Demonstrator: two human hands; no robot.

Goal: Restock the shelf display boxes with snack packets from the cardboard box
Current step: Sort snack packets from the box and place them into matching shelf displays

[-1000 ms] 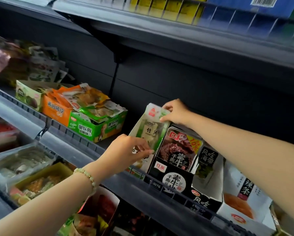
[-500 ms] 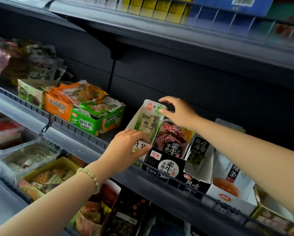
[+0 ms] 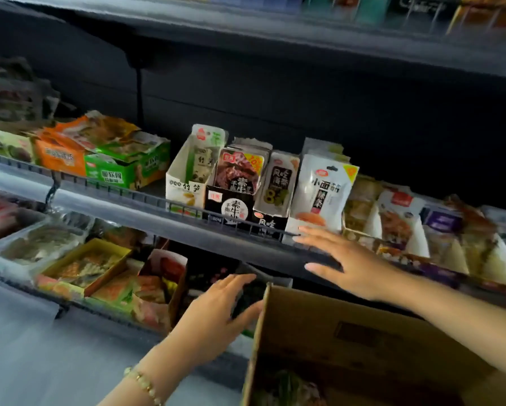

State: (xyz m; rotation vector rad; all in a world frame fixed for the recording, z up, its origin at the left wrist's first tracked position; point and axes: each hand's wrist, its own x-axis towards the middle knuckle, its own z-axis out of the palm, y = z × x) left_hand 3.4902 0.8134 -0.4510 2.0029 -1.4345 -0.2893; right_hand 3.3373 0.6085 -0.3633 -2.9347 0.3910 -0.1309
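Both hands are empty, so the step in hand looks like the reach for more stock. The left hand (image 3: 216,312) hovers flat-fingered just beside the left wall of the cardboard box (image 3: 363,341). The right hand (image 3: 348,265) is spread wide above the box's far rim, just below the shelf display boxes (image 3: 184,189). Snack packets (image 3: 288,383) show dimly inside, so next a hand must dip in and pinch one
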